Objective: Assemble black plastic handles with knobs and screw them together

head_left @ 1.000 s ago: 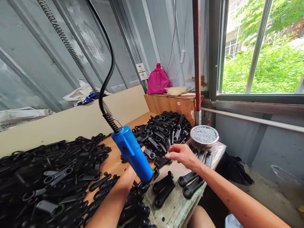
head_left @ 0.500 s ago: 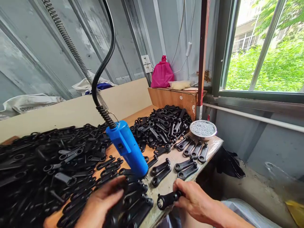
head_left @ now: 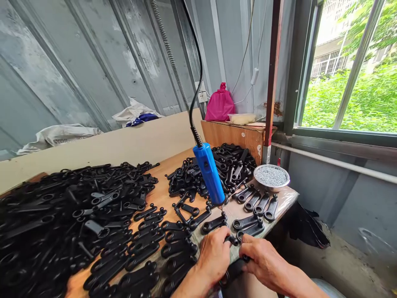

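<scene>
At the table's near edge my left hand point(head_left: 213, 253) and my right hand point(head_left: 263, 260) meet on one black plastic lever point(head_left: 235, 269). My right hand grips its body; my left hand's fingertips pinch its small ring end. Just above them a blue powered screwdriver point(head_left: 209, 174) hangs free on its black cable point(head_left: 195, 74), tip pointing down at the table. Rows of black levers point(head_left: 248, 223) lie flat in front of my hands. A metal bowl of small screws point(head_left: 271, 176) stands at the table's right corner.
A big heap of black levers point(head_left: 71, 215) covers the table's left half, a second heap point(head_left: 214, 169) lies behind the screwdriver. A wooden box point(head_left: 232, 134) with a pink bag point(head_left: 219, 107) stands at the back. A window point(head_left: 350, 82) is at the right, beyond the table edge point(head_left: 279, 211).
My left hand has moved right from the pile and joined my right hand on the lever. The screwdriver has swung away to the right and hangs free. The camera has turned slightly.
</scene>
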{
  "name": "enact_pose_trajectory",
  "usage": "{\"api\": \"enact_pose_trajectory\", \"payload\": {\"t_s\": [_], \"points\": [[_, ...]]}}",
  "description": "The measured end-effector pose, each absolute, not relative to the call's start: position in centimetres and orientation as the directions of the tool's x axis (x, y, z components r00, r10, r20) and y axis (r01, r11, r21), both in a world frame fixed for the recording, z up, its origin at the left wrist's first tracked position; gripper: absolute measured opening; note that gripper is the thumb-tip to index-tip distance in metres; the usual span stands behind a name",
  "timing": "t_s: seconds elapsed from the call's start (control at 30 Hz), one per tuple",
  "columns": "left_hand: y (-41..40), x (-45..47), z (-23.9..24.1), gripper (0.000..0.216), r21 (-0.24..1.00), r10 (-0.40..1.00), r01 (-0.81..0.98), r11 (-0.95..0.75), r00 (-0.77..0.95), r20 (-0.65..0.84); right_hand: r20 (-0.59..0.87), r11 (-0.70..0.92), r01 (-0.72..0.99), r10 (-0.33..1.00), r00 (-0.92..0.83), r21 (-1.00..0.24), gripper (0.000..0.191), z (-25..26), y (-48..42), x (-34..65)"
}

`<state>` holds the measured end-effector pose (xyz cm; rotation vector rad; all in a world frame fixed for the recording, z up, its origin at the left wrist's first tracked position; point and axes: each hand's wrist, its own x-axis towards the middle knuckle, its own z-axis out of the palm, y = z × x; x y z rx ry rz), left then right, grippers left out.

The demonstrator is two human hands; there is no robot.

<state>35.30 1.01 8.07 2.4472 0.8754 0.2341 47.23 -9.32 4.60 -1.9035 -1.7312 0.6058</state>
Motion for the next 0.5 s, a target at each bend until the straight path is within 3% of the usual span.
{"api": "enact_pose_trajectory", "payload": {"t_s": [0.13,0.37,0.5], "points": [[1.5,35.8,6.7,0.026,0.407,0.613,0.556,-0.725,0.79,0.014,0.066,-0.025,0.733,0.993,0.094,-0.68,0.01,4.0,-9.5,47.6],[1.9,34.3,3.4,0.029,0.066,0.454,0.461,-0.885,0.821,0.346,-0.027,-0.152,0.897,0.988,0.154,-0.416,0.026,3.6,-7.2,45.5],[3.2,31.8,3.1,0.027,-0.066,0.286,0.362,-0.93,0.822,0.493,0.062,-0.078,0.923,0.992,0.109,-0.377,0.026,5.0,-6.9,46.6]]}}
